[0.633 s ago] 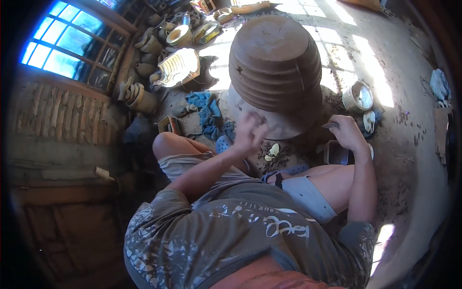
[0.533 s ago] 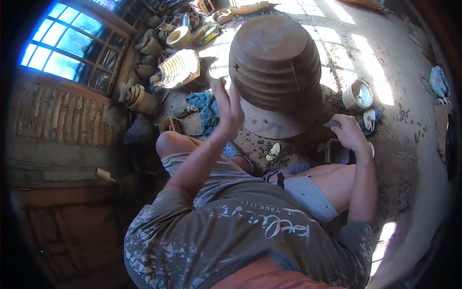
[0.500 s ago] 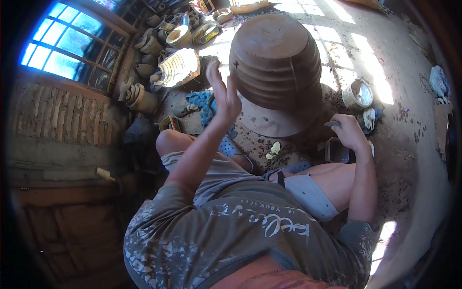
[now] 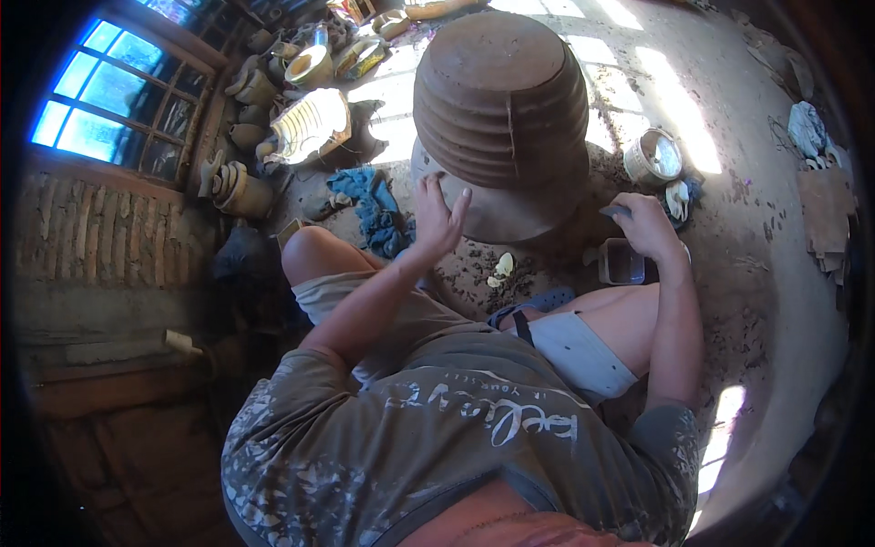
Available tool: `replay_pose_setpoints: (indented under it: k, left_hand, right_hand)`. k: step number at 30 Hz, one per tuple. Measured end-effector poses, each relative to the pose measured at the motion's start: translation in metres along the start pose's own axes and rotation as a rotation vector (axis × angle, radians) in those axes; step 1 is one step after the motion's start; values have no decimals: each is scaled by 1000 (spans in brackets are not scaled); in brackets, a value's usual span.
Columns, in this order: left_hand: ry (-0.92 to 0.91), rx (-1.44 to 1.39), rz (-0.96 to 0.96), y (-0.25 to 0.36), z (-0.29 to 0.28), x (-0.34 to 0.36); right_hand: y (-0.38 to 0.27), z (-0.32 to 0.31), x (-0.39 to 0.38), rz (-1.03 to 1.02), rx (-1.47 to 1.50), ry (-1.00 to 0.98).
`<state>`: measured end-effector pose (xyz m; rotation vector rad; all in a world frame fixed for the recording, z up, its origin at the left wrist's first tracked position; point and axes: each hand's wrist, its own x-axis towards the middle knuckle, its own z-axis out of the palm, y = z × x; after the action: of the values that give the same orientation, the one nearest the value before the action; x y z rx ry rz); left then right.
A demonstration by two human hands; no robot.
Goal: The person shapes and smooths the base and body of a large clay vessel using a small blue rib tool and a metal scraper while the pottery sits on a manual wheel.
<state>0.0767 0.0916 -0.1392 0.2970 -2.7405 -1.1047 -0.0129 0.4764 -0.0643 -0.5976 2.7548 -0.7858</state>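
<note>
**While the left hand (image 4: 439, 223) hangs empty, the right hand (image 4: 649, 228) grips one flat tool (image 4: 614, 211)**

One blue cloth (image 4: 372, 202) lies left of the left hand; whether its spread fingers touch the broad base (image 4: 497, 215), I cannot tell. One ribbed clay vessel (image 4: 492, 118) stands centrally upon that base, seemingly to suit both hands. One clear tray (image 4: 623, 265) and one bucket (image 4: 640, 169) sit near the right hand, perhaps for easy reach.

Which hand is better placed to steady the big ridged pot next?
Probably the left hand: it looks open and empty, near the ridged pot. The right hand grips a small flat tool.
</note>
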Motion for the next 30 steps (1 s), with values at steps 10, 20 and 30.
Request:
replay_pose_setpoints:
  k: [10,20,30]
  left_hand:
    - [-673,-121,969,-18,79,-32]
    - [-167,397,629,-51,62,14]
    - [-534,173,844,-32,80,-6]
  right_hand:
    - [-2,0,13,24,9,8]
    - [7,4,25,54,-89,145]
    - [-6,8,27,219,78,7]
